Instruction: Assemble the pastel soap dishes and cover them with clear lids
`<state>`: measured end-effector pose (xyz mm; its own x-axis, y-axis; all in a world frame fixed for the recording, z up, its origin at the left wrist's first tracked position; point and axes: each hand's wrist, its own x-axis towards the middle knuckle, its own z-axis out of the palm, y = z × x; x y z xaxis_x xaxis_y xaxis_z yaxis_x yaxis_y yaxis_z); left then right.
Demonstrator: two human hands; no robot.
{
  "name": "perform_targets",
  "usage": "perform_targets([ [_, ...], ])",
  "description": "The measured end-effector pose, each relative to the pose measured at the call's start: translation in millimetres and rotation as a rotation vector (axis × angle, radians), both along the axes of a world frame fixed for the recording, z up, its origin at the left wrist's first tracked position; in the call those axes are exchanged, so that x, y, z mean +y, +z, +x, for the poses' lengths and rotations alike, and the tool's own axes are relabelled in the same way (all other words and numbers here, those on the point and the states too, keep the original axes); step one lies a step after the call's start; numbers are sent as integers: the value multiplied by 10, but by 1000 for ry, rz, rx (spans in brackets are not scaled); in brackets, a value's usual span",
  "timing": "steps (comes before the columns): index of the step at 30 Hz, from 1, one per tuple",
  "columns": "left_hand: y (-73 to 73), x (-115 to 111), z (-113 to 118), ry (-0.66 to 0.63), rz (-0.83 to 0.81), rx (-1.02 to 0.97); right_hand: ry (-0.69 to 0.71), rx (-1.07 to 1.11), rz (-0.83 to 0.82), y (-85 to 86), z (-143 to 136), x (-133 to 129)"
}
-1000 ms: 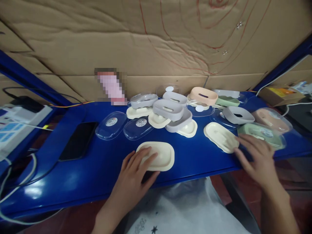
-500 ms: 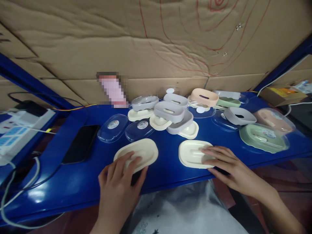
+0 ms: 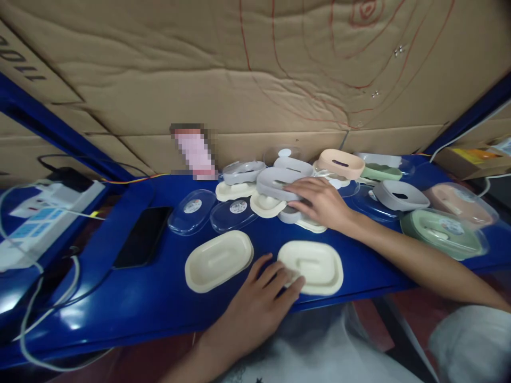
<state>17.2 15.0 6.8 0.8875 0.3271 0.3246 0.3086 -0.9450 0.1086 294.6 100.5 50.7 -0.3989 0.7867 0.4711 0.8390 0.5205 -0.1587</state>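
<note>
Two cream trays lie near the front of the blue table: the left cream tray (image 3: 217, 260) is untouched, and my left hand (image 3: 271, 284) rests its spread fingers on the left side of the right cream tray (image 3: 317, 266). Farther back, my right hand (image 3: 321, 199) grips the right end of a grey oval dish (image 3: 273, 182) with a slot in its middle. That dish sits on the pile, above a small cream tray (image 3: 266, 205). Part of another grey dish below is hidden by my right hand.
A black phone (image 3: 141, 236) and a power strip (image 3: 51, 223) with cables lie on the left. Clear lids (image 3: 191, 211) are behind the left tray. A green dish under a clear lid (image 3: 445, 234) and a peach dish (image 3: 341, 163) are among the right-hand items. Cardboard (image 3: 199, 74) stands behind.
My left hand has moved right, off the left cream tray and onto the right one. My right hand has left the right tray, reached back and taken hold of the grey dish.
</note>
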Motion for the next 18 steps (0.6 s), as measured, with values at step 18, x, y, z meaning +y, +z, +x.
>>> perform_targets([
  [18, -117, 142, -305, 216, -24, -258, 342, -78, -130, -389, -109, -1169],
])
